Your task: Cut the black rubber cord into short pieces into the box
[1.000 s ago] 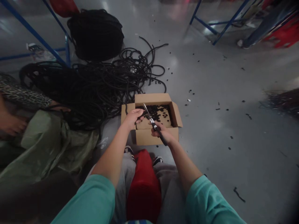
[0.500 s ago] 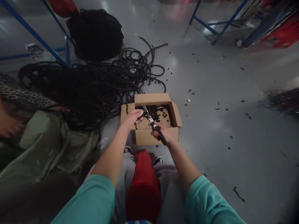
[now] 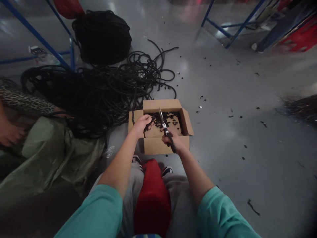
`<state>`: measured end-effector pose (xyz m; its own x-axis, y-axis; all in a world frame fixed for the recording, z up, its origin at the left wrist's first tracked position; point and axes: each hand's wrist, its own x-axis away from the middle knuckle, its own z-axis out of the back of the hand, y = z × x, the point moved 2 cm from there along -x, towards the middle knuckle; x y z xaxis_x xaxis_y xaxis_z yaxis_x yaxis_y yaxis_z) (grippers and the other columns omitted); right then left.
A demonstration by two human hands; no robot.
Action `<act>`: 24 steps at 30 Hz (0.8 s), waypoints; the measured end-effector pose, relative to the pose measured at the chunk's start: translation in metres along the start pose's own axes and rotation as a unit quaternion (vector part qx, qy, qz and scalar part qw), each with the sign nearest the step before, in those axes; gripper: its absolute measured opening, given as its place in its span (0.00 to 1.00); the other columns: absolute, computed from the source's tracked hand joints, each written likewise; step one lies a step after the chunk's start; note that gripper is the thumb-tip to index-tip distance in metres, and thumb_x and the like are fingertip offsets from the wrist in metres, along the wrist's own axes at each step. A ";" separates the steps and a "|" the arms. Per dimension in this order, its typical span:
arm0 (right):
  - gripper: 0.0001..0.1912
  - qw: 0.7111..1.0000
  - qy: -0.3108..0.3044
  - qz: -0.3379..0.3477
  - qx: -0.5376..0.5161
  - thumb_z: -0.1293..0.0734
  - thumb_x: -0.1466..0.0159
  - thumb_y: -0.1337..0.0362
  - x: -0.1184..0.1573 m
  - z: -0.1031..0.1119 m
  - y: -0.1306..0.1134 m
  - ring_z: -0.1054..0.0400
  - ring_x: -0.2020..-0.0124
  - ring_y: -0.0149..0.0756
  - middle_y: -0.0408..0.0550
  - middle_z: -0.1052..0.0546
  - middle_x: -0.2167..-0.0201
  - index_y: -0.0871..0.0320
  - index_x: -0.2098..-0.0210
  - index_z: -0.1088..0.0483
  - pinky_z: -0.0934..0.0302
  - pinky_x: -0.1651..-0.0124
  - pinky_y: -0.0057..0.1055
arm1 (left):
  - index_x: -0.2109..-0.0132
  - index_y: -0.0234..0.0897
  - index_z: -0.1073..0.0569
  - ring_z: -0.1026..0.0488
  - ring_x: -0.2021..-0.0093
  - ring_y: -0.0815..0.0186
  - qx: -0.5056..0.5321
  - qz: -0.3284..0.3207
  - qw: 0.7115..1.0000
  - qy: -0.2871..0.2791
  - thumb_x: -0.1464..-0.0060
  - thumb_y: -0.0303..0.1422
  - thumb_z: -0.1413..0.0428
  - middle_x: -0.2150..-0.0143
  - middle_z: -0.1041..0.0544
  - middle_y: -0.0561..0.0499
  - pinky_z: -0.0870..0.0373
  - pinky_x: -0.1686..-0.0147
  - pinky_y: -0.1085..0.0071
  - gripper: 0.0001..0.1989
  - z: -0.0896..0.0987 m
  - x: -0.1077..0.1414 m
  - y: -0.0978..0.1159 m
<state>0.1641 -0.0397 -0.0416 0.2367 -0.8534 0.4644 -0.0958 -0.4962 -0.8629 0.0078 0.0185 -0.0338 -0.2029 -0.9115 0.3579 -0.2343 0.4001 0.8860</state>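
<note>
Over an open cardboard box [image 3: 162, 105], my left hand [image 3: 143, 125] is closed round a black cord [image 3: 133, 116], which trails back toward the heap on the floor. A short end of it sticks out past the fingers. My right hand [image 3: 173, 140] grips black-handled scissors [image 3: 165, 128], their blades pointing up and away over the box. The blades stand apart from the cord end, just to its right. Many small black cut pieces [image 3: 170, 116] are scattered over the bottom of the box.
Tangled black cord [image 3: 109, 89] covers the floor at the left, with a thick coil [image 3: 102, 38] behind it. A person's hand [image 3: 11, 132] and a green sheet [image 3: 59, 148] are at left. Blue metal legs [image 3: 232, 38] stand at the back right. A red stool [image 3: 153, 195] is between my legs.
The scissors have moved right, away from the cord end, and their tips now point more straight ahead. My left hand has barely shifted and keeps hold of the cord.
</note>
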 end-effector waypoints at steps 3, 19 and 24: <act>0.24 1.000 -0.014 0.010 -0.016 0.35 0.60 0.68 -0.002 0.000 0.002 0.47 0.82 0.23 0.34 0.38 0.84 0.59 0.61 0.38 0.56 0.79 0.24 | 0.69 0.31 0.35 0.39 0.82 0.75 0.029 0.006 1.000 0.006 0.57 0.30 0.46 0.79 0.33 0.54 0.46 0.81 0.77 0.07 0.002 -0.001 0.002; 0.28 0.987 0.134 0.049 -0.077 0.30 0.57 0.57 -0.009 0.011 0.008 0.42 0.81 0.24 0.35 0.37 0.79 0.55 0.57 0.40 0.46 0.79 0.24 | 0.61 0.33 0.38 0.34 0.70 0.73 -0.193 0.002 0.976 -0.097 0.56 0.26 0.46 0.71 0.31 0.54 0.37 0.70 0.74 0.13 -0.034 0.002 -0.043; 0.27 0.981 0.138 0.066 -0.118 0.29 0.57 0.58 -0.007 0.015 0.004 0.41 0.82 0.25 0.35 0.36 0.80 0.56 0.60 0.40 0.46 0.81 0.24 | 0.61 0.33 0.35 0.32 0.67 0.70 -0.251 -0.034 0.958 -0.131 0.57 0.28 0.45 0.67 0.29 0.51 0.36 0.67 0.72 0.13 -0.036 0.007 -0.036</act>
<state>0.1764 -0.0336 -0.0508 -0.0609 -0.9069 0.4170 -0.3373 -0.3745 -0.8637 0.0491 -0.0055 -0.0529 -0.4515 -0.8516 0.2664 0.2177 0.1845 0.9584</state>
